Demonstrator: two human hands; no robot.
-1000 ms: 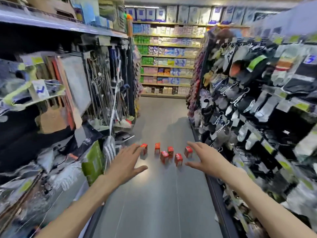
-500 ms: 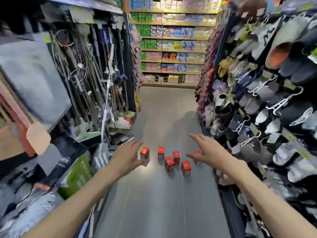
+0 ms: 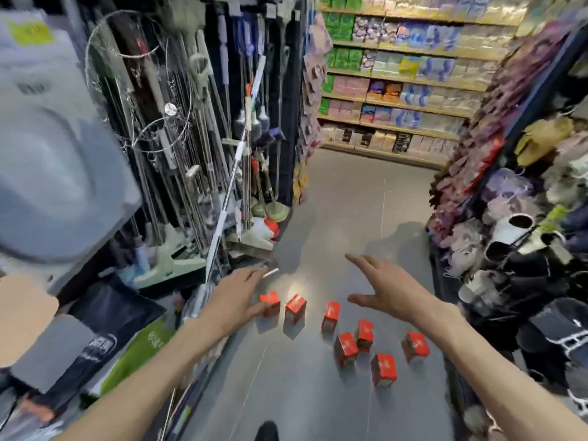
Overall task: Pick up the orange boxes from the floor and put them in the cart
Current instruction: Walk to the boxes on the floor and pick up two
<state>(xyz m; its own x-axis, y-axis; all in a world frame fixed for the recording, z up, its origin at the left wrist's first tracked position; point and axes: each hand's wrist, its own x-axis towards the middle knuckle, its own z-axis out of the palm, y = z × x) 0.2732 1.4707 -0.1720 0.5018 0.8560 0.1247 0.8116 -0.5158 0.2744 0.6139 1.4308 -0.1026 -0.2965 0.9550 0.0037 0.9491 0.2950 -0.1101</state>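
Observation:
Several small orange boxes stand upright on the grey aisle floor point(image 3: 334, 192). The leftmost box point(image 3: 270, 303) is partly behind my left hand point(image 3: 234, 300), which reaches forward with straight fingers and holds nothing. Beside that box stand a second box point(image 3: 296, 308) and a third box point(image 3: 331, 315). Closer to me sit a pair of boxes point(image 3: 346, 346), one box point(image 3: 383, 369) in front and one box point(image 3: 415, 345) at the right. My right hand point(image 3: 386, 289) hovers spread and empty above the boxes. No cart is in view.
A rack of mops and brooms point(image 3: 203, 128) lines the left side, with bases jutting toward the floor. Hanging slippers and socks point(image 3: 515, 237) crowd the right rack. Shelves of packaged goods point(image 3: 397, 90) close the aisle's far end. A dark shoe tip point(image 3: 267, 432) shows at the bottom.
I have moved closer along the aisle and the view has tilted down. The boxes now lie under and just past my hands. Both hands stay outstretched and empty.

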